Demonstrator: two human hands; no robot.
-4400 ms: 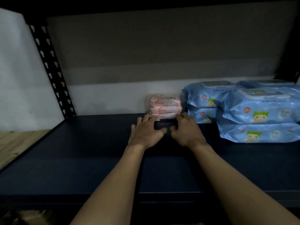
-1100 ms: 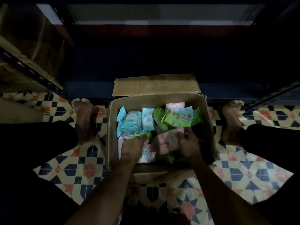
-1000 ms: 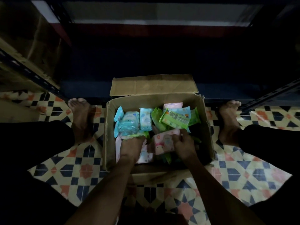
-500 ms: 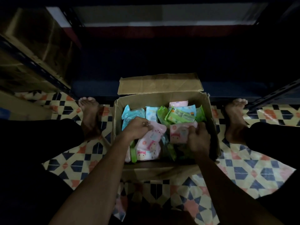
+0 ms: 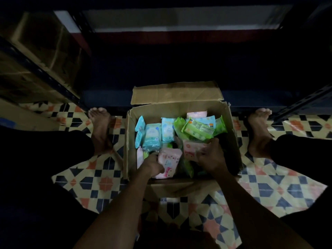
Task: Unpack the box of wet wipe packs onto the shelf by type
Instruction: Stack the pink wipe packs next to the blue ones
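Two grips: both hands are down in the box, each on its own pink pack.
Left grip: left hand (image 5: 152,165) has its fingers curled round the near-left pink pack (image 5: 168,161), clasping it from the left edge; the pack lies tilted with its printed face up.
Right grip: right hand (image 5: 211,157) is clenched over the second pink pack (image 5: 190,150), fingers wrapped across its right side; most of that pack is hidden under the hand.
Location: both packs are still inside the cardboard box (image 5: 231,133), in its near half, not yet lifted over the rim.
Neighbours: light blue packs (image 5: 152,135) stand on end at far left; green packs (image 5: 197,129) lie heaped at far right, one just beside the right fingertips; another pink pack (image 5: 196,114) shows at the far wall.
Handling (judgement): soft film pouches, light, yielding and probably slick; they should bend if pinched by a corner. Best hold is across the width, thumb on one face and fingers on the other.
Surroundings: box sits on patterned floor tiles (image 5: 100,178) between two bare feet; the dark shelf (image 5: 179,69) lies beyond the far flap.
Light: dim; print on the packs is unreadable.
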